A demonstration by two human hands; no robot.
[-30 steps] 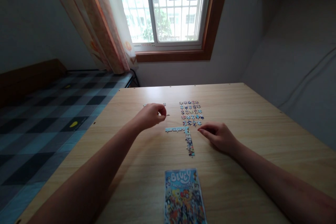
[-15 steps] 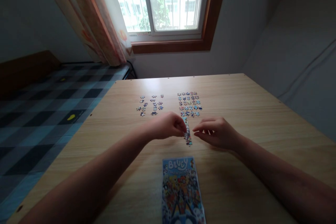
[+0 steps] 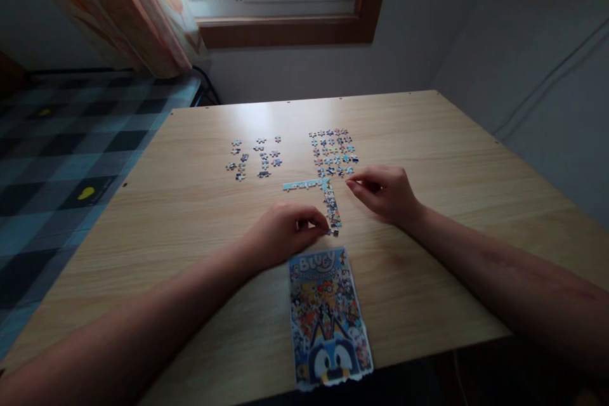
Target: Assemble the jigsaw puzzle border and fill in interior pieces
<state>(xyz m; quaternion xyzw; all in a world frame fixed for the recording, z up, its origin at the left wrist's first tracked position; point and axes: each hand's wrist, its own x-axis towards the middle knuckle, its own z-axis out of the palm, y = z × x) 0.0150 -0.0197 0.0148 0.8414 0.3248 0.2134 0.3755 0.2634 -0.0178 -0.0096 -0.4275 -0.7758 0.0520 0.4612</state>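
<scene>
In the head view, a pale wood-grained rectangular counter (image 3: 409,292) is being seen with its far edge below a brown wooden window frame (image 3: 285,33). A small, dark, multicoloured cardboard jigsaw piece (image 3: 335,233) is being pinched by the left hand (image 3: 290,228), whose grip is being closed on it, thumb against finger. The piece is being positioned at the near end of an assembled, multicoloured, L-shaped jigsaw strip (image 3: 332,205); whether the two are touching cannot be told. The strip's light-blue arm is being pointed toward the counter's left edge, its other arm toward the near edge.

The right hand (image 3: 386,193) is being rested just beside the strip's corner, on the side of the counter's right edge. Its grip is being formed narrow, fingertips together; whether anything is being held there cannot be told.

Toward the far edge, loose multicoloured pieces in rows (image 3: 332,142) and a sparser, bluish group of pieces (image 3: 265,165) nearer the far left corner are being displayed. A colourful rectangular "Bluey" picture sheet (image 3: 326,311) is being laid by the near edge.
</scene>
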